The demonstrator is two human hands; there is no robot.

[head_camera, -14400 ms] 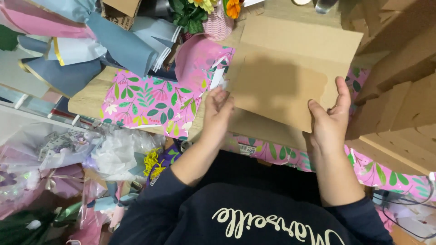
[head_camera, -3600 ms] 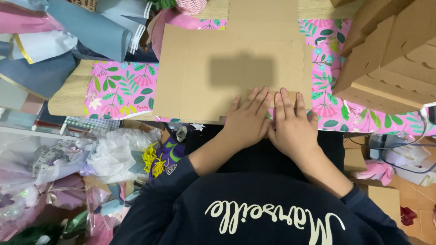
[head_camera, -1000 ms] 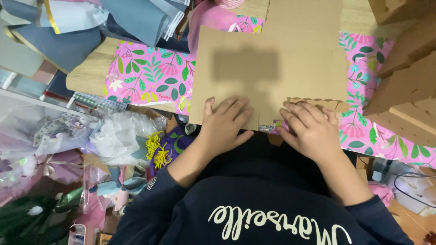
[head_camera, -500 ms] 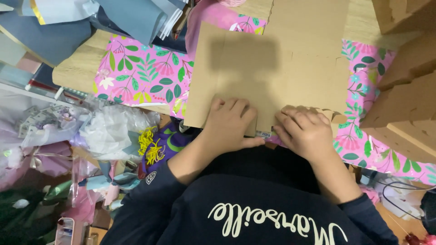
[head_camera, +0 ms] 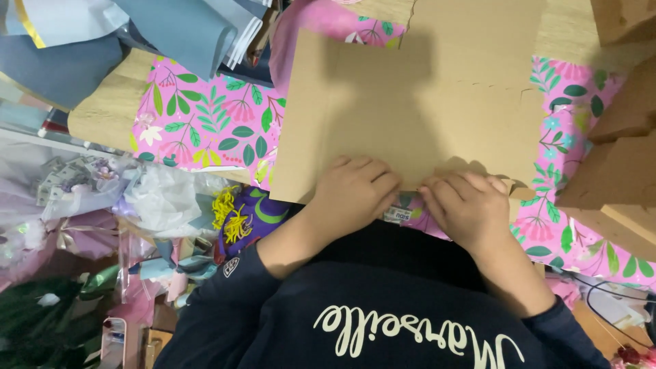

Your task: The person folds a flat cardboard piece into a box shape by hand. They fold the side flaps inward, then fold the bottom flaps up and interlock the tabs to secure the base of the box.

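A flat brown cardboard sheet point(head_camera: 410, 109) lies on pink floral wrapping paper point(head_camera: 205, 123) spread over a wooden table. My left hand point(head_camera: 355, 195) rests palm down on the sheet's near edge, fingers curled over it. My right hand point(head_camera: 468, 205) presses on the same near edge just to the right, fingers bent over a folded strip of the cardboard. The two hands sit close together, a small gap between them showing the pink paper and a small white label point(head_camera: 398, 213).
Folded cardboard boxes point(head_camera: 618, 171) stack at the right. Blue and grey paper rolls point(head_camera: 171, 27) lie at the upper left. Crumpled white and lilac wrapping, ribbons and yellow tassels point(head_camera: 229, 212) crowd the floor at the left. Cables point(head_camera: 615, 301) run at the lower right.
Both hands have stayed on the sheet's near edge, the right hand's fingers curling tighter over the fold. The view has shifted slightly to the right and down.
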